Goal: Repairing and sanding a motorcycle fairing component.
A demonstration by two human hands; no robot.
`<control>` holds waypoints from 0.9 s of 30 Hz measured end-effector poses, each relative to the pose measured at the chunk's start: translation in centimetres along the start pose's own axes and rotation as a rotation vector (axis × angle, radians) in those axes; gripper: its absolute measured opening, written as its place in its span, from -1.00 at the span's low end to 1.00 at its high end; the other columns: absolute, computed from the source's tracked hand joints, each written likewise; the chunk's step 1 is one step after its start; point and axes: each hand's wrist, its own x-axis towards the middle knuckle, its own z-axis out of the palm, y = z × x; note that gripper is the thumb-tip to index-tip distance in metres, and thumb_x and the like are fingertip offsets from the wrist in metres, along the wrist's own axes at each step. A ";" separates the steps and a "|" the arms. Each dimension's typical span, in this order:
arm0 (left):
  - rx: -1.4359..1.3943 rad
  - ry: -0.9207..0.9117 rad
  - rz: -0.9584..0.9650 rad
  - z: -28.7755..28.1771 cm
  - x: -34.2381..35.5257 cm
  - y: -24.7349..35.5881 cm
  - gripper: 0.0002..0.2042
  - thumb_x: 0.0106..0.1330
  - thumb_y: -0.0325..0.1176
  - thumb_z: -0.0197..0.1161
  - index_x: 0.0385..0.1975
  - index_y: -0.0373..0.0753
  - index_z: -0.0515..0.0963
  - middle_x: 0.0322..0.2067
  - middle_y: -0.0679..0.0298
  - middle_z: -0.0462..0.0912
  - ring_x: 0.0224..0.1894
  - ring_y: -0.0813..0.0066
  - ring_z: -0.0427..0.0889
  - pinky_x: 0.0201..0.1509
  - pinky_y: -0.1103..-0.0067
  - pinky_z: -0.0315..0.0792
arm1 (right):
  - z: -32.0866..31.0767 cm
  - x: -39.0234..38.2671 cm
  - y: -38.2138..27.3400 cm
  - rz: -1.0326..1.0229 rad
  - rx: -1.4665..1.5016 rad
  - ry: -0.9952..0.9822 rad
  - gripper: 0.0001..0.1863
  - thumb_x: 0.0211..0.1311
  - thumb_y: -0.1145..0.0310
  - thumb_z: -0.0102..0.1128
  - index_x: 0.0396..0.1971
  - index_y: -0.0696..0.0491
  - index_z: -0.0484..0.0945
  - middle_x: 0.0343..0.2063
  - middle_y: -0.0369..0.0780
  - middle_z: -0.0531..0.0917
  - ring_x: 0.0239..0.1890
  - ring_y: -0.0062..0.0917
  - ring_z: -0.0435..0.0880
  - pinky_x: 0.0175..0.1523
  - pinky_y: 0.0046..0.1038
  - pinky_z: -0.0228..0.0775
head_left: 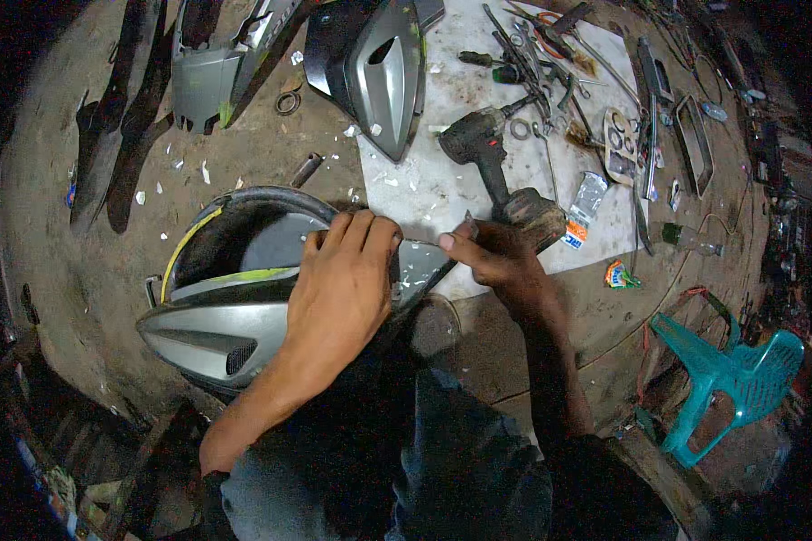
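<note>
A silver and black fairing panel (203,334) with a green-streaked upper edge lies across a dark curved piece (221,216) edged partly in yellow. My left hand (343,279) has its fingers curled over the panel's narrower right section, which shows small white flecks. Near that tapered end, my right hand (496,261) pinches a small object, too small to make out, between thumb and fingers. Just beyond my right hand, a black cordless power tool (483,158) lies on a stained white sheet (397,194).
More fairing panels (379,81) lie along the back of the floor (126,261). Wrenches and other hand tools (532,68), a silver packet (588,194) and a rectangular frame (695,149) are at right. A teal broken plastic chair (758,388) lies at lower right.
</note>
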 end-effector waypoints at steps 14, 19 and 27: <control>-0.009 0.121 0.092 -0.1 0.3 0.0 -0.78 0.36 -0.53 0.20 -0.02 -0.28 0.51 -0.07 0.04 0.58 0.09 -0.05 0.56 0.11 0.10 0.41 | -1.2 1.8 0.6 0.076 0.248 -0.208 -0.70 0.38 0.11 0.42 -0.32 0.06 0.64 -0.60 -0.52 0.28 -0.59 -0.80 0.18 -0.46 -0.55 -0.04; 0.033 0.156 0.098 0.3 0.1 -0.7 -0.82 0.39 -0.51 0.20 -0.06 -0.30 0.52 -0.12 0.05 0.59 0.05 -0.02 0.58 0.10 0.12 0.40 | -0.2 5.3 0.4 -0.034 -0.108 -0.315 -0.48 0.39 -0.12 0.37 -0.23 0.14 0.76 -0.54 -0.27 0.60 -0.48 -0.66 0.46 -0.30 -0.53 0.34; -0.202 0.099 0.018 -0.6 0.8 -0.1 -0.80 0.57 -0.33 0.15 -0.03 -0.33 0.55 -0.10 -0.04 0.63 0.06 -0.14 0.58 0.15 0.10 0.41 | -3.7 1.2 0.2 -0.023 0.129 0.133 -0.60 0.38 -0.08 0.44 -0.25 -0.01 0.78 -0.58 -0.47 0.46 -0.50 -0.72 0.32 -0.40 -0.56 0.12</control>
